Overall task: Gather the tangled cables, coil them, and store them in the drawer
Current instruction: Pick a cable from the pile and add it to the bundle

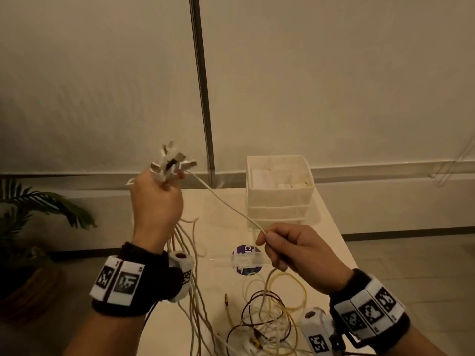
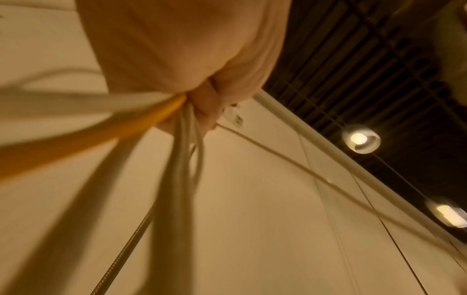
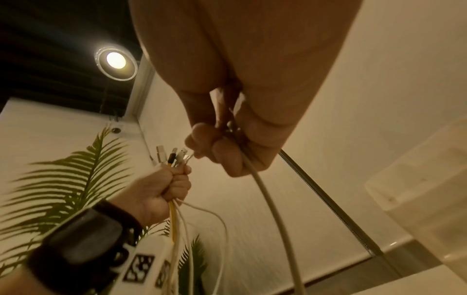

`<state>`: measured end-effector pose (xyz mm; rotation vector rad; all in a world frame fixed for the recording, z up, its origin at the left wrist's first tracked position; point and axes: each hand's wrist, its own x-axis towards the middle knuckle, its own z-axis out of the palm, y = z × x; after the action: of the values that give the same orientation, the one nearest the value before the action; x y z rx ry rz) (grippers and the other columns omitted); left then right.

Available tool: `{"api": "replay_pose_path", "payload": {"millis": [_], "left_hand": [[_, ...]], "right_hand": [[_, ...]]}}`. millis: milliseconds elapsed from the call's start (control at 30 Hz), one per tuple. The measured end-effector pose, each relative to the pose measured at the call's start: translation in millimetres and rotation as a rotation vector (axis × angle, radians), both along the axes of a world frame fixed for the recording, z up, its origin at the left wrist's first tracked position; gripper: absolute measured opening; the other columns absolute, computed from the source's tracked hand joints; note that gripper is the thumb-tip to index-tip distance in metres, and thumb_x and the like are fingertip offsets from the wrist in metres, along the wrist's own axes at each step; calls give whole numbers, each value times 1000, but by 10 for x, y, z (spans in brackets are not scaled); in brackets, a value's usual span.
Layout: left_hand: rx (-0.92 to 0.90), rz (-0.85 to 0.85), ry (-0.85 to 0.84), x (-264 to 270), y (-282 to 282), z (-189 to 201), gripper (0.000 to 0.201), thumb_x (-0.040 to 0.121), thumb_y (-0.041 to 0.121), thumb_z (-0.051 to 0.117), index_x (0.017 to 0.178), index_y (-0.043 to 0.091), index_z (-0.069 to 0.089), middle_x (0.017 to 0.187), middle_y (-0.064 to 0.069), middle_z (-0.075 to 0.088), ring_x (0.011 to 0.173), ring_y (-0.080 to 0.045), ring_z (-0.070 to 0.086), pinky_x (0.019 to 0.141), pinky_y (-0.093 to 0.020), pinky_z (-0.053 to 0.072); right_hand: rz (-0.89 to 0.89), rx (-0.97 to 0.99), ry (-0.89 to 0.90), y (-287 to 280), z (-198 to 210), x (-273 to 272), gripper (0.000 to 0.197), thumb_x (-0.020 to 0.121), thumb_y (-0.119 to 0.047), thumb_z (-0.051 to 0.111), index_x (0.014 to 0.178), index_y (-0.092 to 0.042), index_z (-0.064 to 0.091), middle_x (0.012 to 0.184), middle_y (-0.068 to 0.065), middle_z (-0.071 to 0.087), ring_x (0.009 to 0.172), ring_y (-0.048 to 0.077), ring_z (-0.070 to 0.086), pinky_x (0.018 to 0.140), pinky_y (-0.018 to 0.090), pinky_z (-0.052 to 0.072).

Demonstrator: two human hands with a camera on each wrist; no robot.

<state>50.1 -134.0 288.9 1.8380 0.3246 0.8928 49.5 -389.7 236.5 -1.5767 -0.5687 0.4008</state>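
Right hand (image 1: 295, 250) pinches one white cable (image 1: 226, 201) before the drawer unit (image 1: 279, 191), left hand (image 1: 156, 201) fists the plug bundle (image 1: 171, 163) above the bench (image 1: 221, 227); gathering underway, coiling apparently next.

White connector plugs (image 1: 172, 162) fan above a bundle of cream cables (image 1: 191, 253), one yellow cable (image 3: 172, 223) among them. On the pale cream tabletop (image 1: 216, 219), dark brown (image 1: 246, 317) and yellow loops (image 1: 298, 296) tangle at 6 o'clock. Black wristbands (image 1: 133, 281) carry black-and-white square-patterned tags. A purple round sticker (image 1: 246, 260) lies below the off-white drawer unit (image 1: 279, 191); green palm fronds (image 1: 46, 204) at 9 o'clock.
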Motion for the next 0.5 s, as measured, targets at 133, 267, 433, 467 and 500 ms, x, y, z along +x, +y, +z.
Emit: {"api": "replay_pose_path", "payload": {"millis": [133, 267, 433, 467, 500], "left_hand": [[-426, 85, -173, 59, 298, 102, 18, 90, 25, 57, 93, 12, 68, 73, 1, 56, 63, -23, 49, 53, -34, 38], [27, 124, 8, -90, 91, 105, 29, 96, 23, 62, 124, 16, 58, 107, 2, 65, 93, -12, 63, 67, -19, 47], [336, -626, 67, -233, -492, -53, 54, 89, -10, 58, 135, 19, 56, 101, 17, 66, 71, 10, 61, 61, -3, 42], [382, -699, 80, -209, -534, -86, 51, 87, -10, 58, 130, 17, 60, 100, 14, 69, 77, 8, 63, 66, -6, 44], [416, -718, 70, -178, -562, -106, 44, 86, -8, 59, 121, 17, 64, 96, 13, 70, 79, 4, 64, 68, -10, 45]], "right_hand": [[23, -152, -30, 13, -51, 20, 28, 99, -20, 49, 79, -11, 66, 58, 4, 53, 51, 15, 45, 56, 26, 40], [-123, 69, 152, 64, -40, 29, 31, 100, -13, 45, 74, -8, 61, 51, 5, 39, 45, 13, 32, 49, 26, 30], [-73, 243, 254, 217, 254, 123, 33, 100, -15, 42, 74, -8, 60, 51, 3, 38, 45, 14, 29, 47, 26, 26], [-63, 246, 241, 235, 313, 130, 33, 100, -15, 42, 74, -8, 60, 51, 3, 40, 45, 14, 29, 47, 26, 26], [-66, 228, 208, 242, 364, 136, 33, 100, -15, 42, 74, -8, 60, 51, 3, 41, 45, 15, 29, 46, 25, 27]]}}
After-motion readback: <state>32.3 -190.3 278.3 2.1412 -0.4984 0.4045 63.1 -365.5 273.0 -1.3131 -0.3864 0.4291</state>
